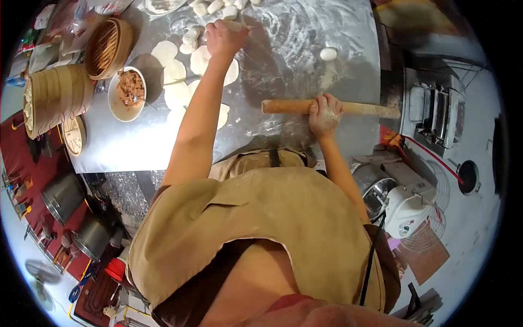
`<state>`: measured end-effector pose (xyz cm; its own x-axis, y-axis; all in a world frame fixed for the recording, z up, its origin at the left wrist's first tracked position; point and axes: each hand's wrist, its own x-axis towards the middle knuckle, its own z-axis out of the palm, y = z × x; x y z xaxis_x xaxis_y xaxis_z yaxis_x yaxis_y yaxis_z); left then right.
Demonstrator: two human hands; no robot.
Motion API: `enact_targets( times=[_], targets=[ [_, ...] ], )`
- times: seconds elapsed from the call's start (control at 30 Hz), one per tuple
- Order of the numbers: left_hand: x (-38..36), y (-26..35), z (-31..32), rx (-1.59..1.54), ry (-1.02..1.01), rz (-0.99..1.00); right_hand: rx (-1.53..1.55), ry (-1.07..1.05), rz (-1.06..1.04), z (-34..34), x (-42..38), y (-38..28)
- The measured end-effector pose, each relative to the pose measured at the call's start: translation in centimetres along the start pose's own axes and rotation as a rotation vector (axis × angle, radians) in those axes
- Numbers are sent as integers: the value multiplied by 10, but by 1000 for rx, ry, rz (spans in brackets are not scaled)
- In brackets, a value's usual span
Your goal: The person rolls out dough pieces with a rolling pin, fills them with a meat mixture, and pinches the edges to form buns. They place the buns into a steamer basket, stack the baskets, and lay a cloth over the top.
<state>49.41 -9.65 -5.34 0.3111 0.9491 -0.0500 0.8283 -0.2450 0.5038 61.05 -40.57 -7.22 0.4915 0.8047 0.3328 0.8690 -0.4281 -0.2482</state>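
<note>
My right hand is closed around the middle of a wooden rolling pin, which lies crosswise on the floured metal table. Reaching far forward, my left hand has its fingers closed over a pale piece of dough; part of it is hidden by the hand. Flat round wrappers lie spread under and beside my left forearm, some overlapping. Next to that hand sits a small cluster of dough lumps. One smooth dough ball rests alone on the flour, beyond the rolling pin.
On the left stand a white bowl of meat filling with a spoon in it, an open bamboo steamer and a stack of steamers. More dough pieces lie at the far edge. A roller machine and a mixer stand right.
</note>
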Motion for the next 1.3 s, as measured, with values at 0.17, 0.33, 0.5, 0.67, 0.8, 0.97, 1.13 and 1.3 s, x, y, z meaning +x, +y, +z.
enact_targets(
  times=[0.17, 0.33, 0.5, 0.67, 0.8, 0.97, 1.13, 1.3],
  targets=[
    [-21, 32, 13, -222, -259, 55, -35, 61, 13, 0, -10, 9],
    [-98, 43, 55, -283, -24, 673, -43, 45, 46, 4, -11, 10],
    [-104, 48, 41, -221, -145, 655, -64, 98, 43, -4, -5, 1],
    [-129, 42, 70, -177, -478, 491, -153, -128, 184, -2, 9, -14],
    [-129, 60, 40, -115, -482, 499, -144, -265, 274, 49, 59, 5],
    [-80, 40, 51, -140, -743, 459, -123, -153, 29, 41, 67, 0],
    [-119, 35, 48, -352, -609, 195, -146, -185, 155, 13, 43, -22],
    [-88, 36, 44, -109, -666, 387, -131, -129, 90, 14, 69, -20]
  ],
)
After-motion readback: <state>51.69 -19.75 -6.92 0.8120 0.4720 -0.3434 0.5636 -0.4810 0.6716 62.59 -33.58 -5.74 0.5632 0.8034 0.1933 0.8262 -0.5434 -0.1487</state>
